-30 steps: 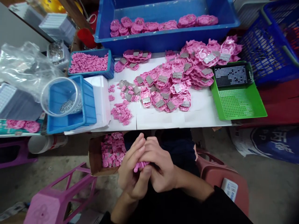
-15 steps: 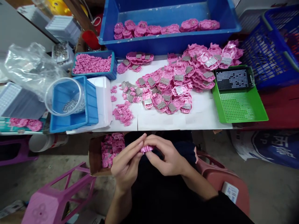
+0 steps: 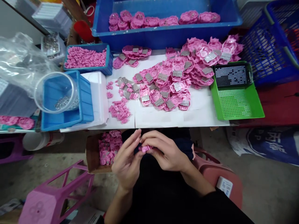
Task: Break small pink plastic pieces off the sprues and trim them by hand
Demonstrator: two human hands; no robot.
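Far left: a crumpled clear plastic bag (image 3: pixel 21 59) is seen at the counter's left end, beside a clear round plastic tub of small metal bits (image 3: pixel 56 93) that is laid in a light-blue plastic bin (image 3: pixel 86 102).
Behind it: a smaller blue tray heaped with tiny pink plastic pieces (image 3: pixel 86 57) is set near the back.
Lower left: a pink plastic stool (image 3: pixel 53 196) is standing on the floor, and an open brown cardboard box of pink parts with grey plates (image 3: pixel 105 151) is kept just below the counter edge.
Left hand: the left hand (image 3: pixel 126 165) is held over the lap, its fingers curled up to the small pink plastic part (image 3: pixel 146 148), which is pinched at its left end.
Thing in hand: the part is held between both hands, in front of the counter (image 3: pixel 163 119) and clear of it.
Right hand: the right hand (image 3: pixel 167 154) is closed over the part from above and from the right.
Progress: one piece is judged to be mid-assembly; a row of pink parts lies in the big blue plastic crate (image 3: pixel 163 34) at the back, while a large spread pile of pink shells fitted with grey plates (image 3: pixel 177 77) is judged to be still awaiting work.
Far right: a green perforated plastic tray (image 3: pixel 235 102) is seen with a black gridded insert (image 3: pixel 232 76) resting in its far end.
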